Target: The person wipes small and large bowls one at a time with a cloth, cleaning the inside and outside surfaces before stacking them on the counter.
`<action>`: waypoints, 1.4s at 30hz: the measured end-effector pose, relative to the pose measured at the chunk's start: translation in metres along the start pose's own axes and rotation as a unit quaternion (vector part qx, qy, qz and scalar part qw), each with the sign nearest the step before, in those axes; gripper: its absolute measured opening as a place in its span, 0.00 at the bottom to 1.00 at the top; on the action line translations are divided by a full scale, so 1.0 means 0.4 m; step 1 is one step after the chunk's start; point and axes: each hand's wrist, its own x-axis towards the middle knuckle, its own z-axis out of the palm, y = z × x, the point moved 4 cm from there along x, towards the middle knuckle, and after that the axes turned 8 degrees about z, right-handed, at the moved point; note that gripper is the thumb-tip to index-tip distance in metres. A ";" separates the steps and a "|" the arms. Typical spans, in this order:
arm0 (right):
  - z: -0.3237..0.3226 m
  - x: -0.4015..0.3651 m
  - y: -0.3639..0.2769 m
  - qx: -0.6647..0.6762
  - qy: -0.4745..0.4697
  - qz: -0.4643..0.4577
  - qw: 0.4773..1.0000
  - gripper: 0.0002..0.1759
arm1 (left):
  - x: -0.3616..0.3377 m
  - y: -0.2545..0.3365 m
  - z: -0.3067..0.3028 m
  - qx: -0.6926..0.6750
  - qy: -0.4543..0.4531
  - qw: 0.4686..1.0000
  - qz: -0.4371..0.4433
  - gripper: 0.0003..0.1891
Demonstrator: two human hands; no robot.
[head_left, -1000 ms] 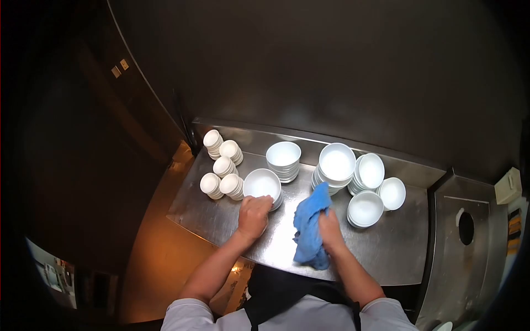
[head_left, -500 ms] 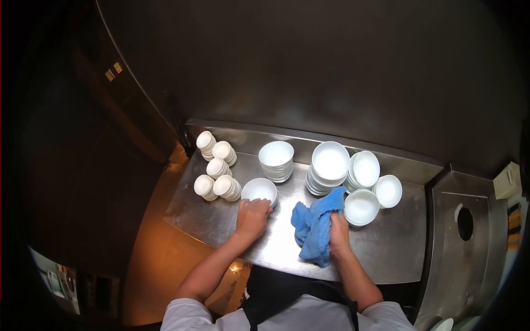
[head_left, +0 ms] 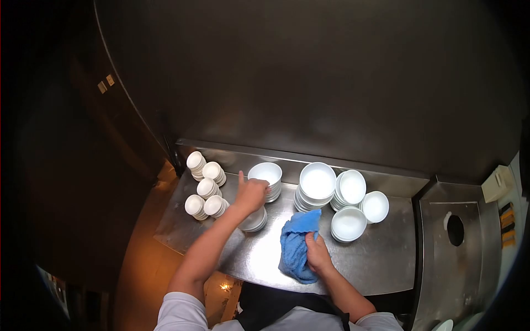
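Note:
My left hand (head_left: 252, 193) is at the front rim of a tall stack of white bowls (head_left: 265, 172), fingers curled; what they grip, if anything, is hard to make out. Below that hand, a lower stack of white bowls (head_left: 255, 221) is partly covered by my wrist. My right hand (head_left: 317, 252) is closed round a bunched blue cloth (head_left: 294, 251), held over the steel counter (head_left: 364, 270). Just beyond the cloth rises a large bowl stack (head_left: 317, 181). Further right are more white bowls (head_left: 352, 186), a front stack (head_left: 348, 223) and a bowl at the end (head_left: 375, 207).
Several stacks of small white cups (head_left: 213, 172) occupy the counter's left end. A raised metal ledge (head_left: 232, 152) runs along the back under a dark wall. To the right is a steel surface with a dark round hole (head_left: 455, 230).
My left hand has moved from the near bowl stack up to the tall stack behind it. The cloth in my right hand has shifted left and hangs more compactly. The view has tilted slightly.

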 end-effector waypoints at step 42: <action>0.085 -0.008 -0.173 -0.242 -0.077 -0.192 0.948 0.23 | -0.357 0.289 -0.010 -0.459 -0.050 0.887 -0.001 0.08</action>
